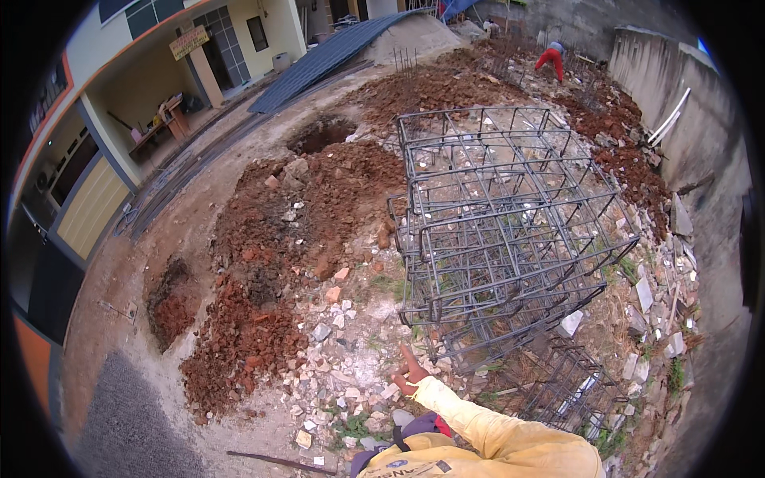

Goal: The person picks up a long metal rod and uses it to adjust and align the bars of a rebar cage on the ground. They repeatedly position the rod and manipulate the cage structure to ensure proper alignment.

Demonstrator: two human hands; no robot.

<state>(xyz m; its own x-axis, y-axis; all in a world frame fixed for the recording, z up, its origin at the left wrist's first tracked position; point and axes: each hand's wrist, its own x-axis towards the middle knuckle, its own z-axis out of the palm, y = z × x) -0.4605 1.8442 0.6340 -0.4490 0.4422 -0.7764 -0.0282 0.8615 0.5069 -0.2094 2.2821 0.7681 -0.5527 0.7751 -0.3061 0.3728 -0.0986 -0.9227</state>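
**Mind the rods of the rebar cages point(510, 213)**

Red soil point(247, 338) lies heaped leftward; your left hand is out of view. Your right hand point(409, 373), loosely open, index finger extended, visibly holds nothing over rubble point(343, 381). The cages stand just right: keep fingertips off rod ends.

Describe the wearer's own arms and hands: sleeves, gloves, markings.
Right hand: bare, no glove. Above it, a long, loose yellow sleeve, creased, reaching the wrist, no clear markings visible on it. Left hand and its sleeve: not in view.
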